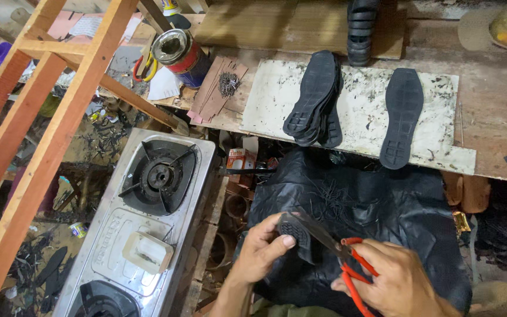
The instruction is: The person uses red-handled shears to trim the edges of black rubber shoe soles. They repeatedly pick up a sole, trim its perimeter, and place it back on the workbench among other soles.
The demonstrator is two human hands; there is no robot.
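Two burners sit on the steel gas stove (148,229) at about eight o'clock in the view, beside slanting wooden beams (48,117) at nine o'clock. A red and blue tin can (182,56) lies on its side at eleven o'clock, with a small heap of nails (228,84) just to its right on cardboard. On the desk (500,105) a pale stained board (359,111) carries a stack of black shoe soles (315,100) at twelve o'clock and a single black sole (402,117) at one o'clock.

Lower down, at six o'clock, the left hand (262,249) has its fingers (281,242) closed around a small black sole piece (296,232), thumb pressed on its ridged face. The right hand (397,282), at five o'clock, grips red-handled scissors (347,258) with its fingers closed through and around the handles (the blades meet the sole piece's edge). Both hands are above a crumpled black plastic sheet (382,205) strewn with thin black trimmings.
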